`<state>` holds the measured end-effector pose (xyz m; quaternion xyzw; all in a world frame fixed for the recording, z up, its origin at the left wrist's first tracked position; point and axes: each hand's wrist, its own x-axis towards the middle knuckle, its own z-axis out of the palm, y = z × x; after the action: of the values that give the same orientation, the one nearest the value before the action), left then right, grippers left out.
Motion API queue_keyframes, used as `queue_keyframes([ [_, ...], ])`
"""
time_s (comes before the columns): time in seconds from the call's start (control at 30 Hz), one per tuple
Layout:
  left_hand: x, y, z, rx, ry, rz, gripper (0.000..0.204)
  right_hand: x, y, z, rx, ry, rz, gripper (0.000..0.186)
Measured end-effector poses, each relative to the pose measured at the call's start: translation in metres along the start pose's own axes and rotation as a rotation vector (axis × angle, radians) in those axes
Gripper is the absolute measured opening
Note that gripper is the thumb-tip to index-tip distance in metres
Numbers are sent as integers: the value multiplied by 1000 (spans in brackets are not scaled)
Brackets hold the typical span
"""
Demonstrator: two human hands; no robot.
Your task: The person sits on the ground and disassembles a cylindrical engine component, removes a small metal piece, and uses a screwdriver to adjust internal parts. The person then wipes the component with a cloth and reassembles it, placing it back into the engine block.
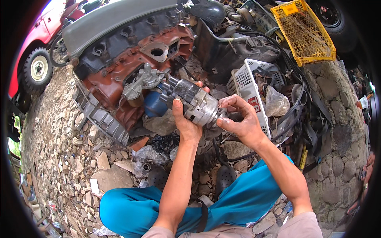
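On the head feed I have the rust-red engine (pixel 131 67) as my landmark, and the cylindrical metal part (pixel 194 99) is held up on the wearer's side of it, overlapping its near right end in my view. I see the left hand (pixel 188 129) curled around the part from below, thumb along the near side and fingertips showing past the far edge. The right hand (pixel 246 123) pinches the part's narrow end between thumb and fingers. Right of the engine I make out a white perforated basket (pixel 251 93), tipped at an angle, with dark, grimy parts inside; a clear plastic bag (pixel 276 101) shows behind its near wall, though I can't tell whether it sits in the basket or against it. Farther off, beyond the engine's right end, I have a yellow crate (pixel 317 58) lying tilted; its mesh shows brownish patches, but I can't make out any contents. Just left of that crate is a grey-green mesh crate (pixel 260 16), its contents too unclear for me to name. On the stones in front of the engine I spot crumpled clear plastic (pixel 151 154) with a round metal fitting (pixel 147 167) beside it. A blue canister (pixel 154 104) sits at the engine's near side, partly hidden behind the held part.
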<state>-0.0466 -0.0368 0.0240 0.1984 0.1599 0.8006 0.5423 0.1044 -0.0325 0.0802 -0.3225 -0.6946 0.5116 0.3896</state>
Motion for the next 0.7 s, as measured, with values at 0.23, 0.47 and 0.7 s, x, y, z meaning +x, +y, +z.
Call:
queue_keyframes([
  [0.23,-2,2,9,126,233,138,61,-2,-9,6,-548,61,-494,17],
  [0.47,11,0,-23,122,353,86,56,9,-26,-14,-19,489,-174,9],
  [0.7,13,5,-7,121,505,228,56,-10,-28,-14,179,208,-166,12],
])
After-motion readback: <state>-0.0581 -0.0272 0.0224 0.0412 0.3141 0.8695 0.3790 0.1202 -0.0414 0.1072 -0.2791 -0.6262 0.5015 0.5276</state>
